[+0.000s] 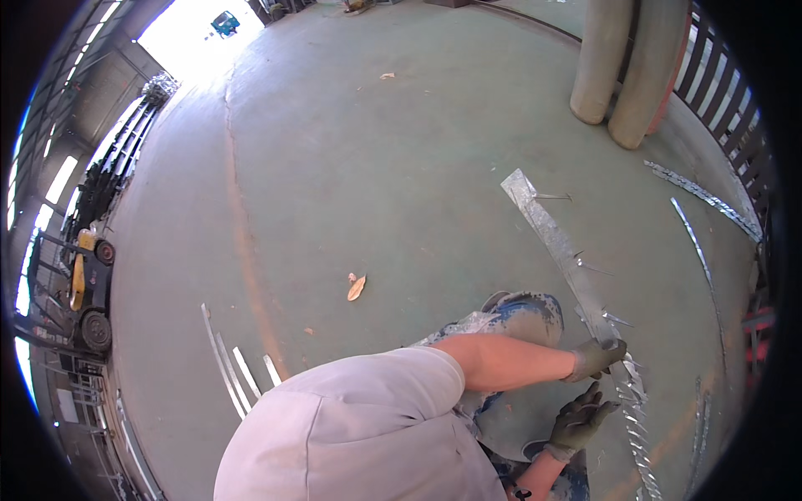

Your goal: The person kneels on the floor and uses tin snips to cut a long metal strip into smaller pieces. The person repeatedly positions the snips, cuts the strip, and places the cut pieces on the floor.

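I crouch over a green concrete floor (376,167) with both gloved hands on a long galvanised metal strip (555,242) that lies on the floor and runs from the upper middle of the view down to the lower right edge. The strip passes straight under my hands: its plain, flat stretch reaches away ahead of me, while the stretch nearest me, below my hands, looks jagged and twisted along its edges.

Which forearm belongs to which side is hard to read from this angle; I take the upper one as my left. My left hand (595,357) is closed around the strip, fingers curled over its edge, gripping it. My right hand (578,420) sits just below, fingers spread and slightly bent, its fingertips touching or just beside the strip's near edge; I cannot tell whether it truly presses on the metal.

Thin metal offcuts (702,242) lie to the right of the strip, well apart from my hands. More narrow strips (234,367) lie on the floor to my left. A dry leaf (357,287) rests on the floor ahead of me. Two pale round columns (626,67) stand at the upper right, and a yellow forklift (88,284) is parked at the far left
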The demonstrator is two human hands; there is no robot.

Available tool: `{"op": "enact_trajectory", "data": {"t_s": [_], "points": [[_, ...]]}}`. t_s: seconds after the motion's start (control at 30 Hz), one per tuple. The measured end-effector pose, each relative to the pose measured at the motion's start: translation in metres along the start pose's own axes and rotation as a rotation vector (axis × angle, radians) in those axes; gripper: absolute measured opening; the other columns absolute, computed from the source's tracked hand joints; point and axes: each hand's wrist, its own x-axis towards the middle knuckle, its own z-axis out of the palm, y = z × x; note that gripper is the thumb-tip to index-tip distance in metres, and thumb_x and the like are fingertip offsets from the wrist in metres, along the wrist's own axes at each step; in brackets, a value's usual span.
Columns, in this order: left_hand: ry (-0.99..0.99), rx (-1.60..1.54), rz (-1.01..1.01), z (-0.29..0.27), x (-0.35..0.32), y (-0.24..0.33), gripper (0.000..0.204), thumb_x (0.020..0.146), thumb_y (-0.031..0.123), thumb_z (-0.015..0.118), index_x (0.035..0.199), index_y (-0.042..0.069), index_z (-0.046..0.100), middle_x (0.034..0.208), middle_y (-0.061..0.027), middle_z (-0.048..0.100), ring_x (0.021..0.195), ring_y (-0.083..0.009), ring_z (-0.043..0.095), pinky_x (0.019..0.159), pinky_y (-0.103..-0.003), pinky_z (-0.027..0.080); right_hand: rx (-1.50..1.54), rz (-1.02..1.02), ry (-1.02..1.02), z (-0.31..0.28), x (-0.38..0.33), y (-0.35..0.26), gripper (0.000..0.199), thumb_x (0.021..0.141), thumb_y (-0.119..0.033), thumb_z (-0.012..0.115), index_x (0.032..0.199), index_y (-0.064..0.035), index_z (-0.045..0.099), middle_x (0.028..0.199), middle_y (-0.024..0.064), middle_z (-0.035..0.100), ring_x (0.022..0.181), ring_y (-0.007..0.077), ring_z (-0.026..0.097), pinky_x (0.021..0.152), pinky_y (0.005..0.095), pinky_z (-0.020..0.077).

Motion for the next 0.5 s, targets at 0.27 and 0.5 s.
{"op": "enact_trajectory", "data": {"t_s": [0.27,0.5], "points": [[-0.107,0.331,0.237,0.001,-0.053,-0.006,0.045,0.108,0.042,0.050,0.134,0.007,0.062,0.135,-0.0163,0.067,0.120,-0.0324,0.064,0.100,-0.042,0.050,0.078,-0.373,0.290,-0.003,-0.012,0.016,0.029,0.110,-0.028,0.058,0.113,-0.0023,0.070,0.103,0.0088,0.076,0.096,0.0206,0.071,0.090,0.0356,0.0601],[0.051,0.259,0.398,-0.011,-0.024,-0.077,0.036,0.104,0.035,0.059,0.123,0.005,0.065,0.115,-0.0120,0.070,0.106,-0.0255,0.063,0.093,-0.042,0.051,0.064,-0.244,0.298,-0.029,0.006,0.032,0.016,0.105,-0.012,0.062,0.104,0.0029,0.067,0.098,0.0162,0.072,0.087,0.0216,0.068,0.078,0.0301,0.0577]]}}
